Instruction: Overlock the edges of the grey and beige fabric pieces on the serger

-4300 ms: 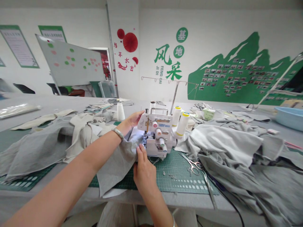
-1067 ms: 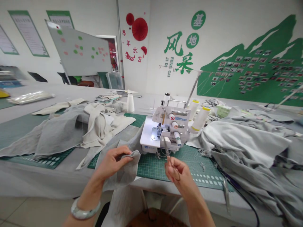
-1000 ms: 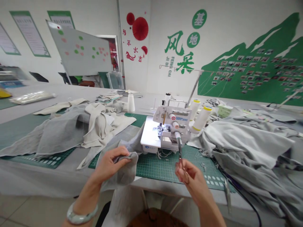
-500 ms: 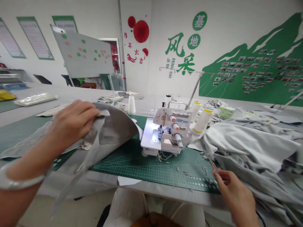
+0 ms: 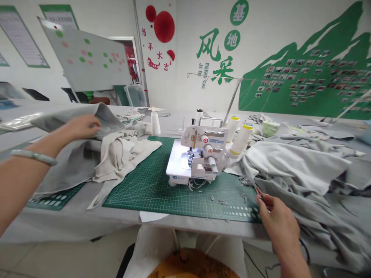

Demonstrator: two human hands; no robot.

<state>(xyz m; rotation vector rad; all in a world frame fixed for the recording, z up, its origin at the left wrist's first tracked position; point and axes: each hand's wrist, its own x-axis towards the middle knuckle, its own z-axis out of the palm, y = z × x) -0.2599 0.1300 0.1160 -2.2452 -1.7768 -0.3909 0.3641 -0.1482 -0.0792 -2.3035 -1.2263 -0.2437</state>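
Note:
My left hand, fingers curled and partly blurred, is closed on a grey cloth at the left of the table. The cloth rises in a fold beyond the fingers and spreads under the forearm. Pale fabric pieces lie bunched just right of this hand. Low on the right, my right hand grips small scissors with orange-red handles, their tips near thread scraps at the mat's edge. Between the hands stands a white overlock sewing machine, its lamp lit, on a green cutting mat.
A large heap of grey fabric covers the right side. Yellow-topped thread cones stand behind the machine, and a white cone is at its back left. A thread stand pole rises above. White paper sits at the front edge.
My left hand has carried the grey cloth away from the machine, back and to the left, uncovering the pale fabric pieces. My right hand still holds the scissors in about the same place.

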